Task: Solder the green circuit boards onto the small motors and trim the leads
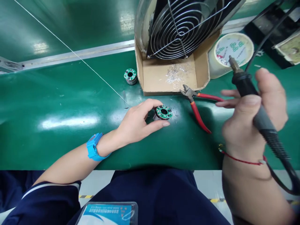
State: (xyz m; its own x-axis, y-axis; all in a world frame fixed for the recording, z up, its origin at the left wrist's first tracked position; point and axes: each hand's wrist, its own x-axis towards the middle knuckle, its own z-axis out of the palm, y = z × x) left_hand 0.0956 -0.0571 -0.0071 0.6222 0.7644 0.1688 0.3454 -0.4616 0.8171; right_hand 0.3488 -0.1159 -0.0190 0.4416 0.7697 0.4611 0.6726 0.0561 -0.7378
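My left hand (142,120), with a blue wrist strap (93,147) on its wrist, grips a small motor part (164,112) between thumb and fingers. That part has a round green circuit board on top with a dark hole in its middle, and it rests on the green mat. In my right hand (248,115) is a soldering iron (267,122), its tip pointing up and away, raised above the bench. A pair of red-handled side cutters (195,104) lies on the mat between my hands. Another motor part (130,76) of the same kind stands farther back.
A fan (180,32) with a wire guard stands in a cardboard tray (154,86) holding scattered wire clippings (175,75). Right of it is a white round tub (217,67). A dark stand (276,37) sits at the back right. Thin wire (79,57) crosses the left side.
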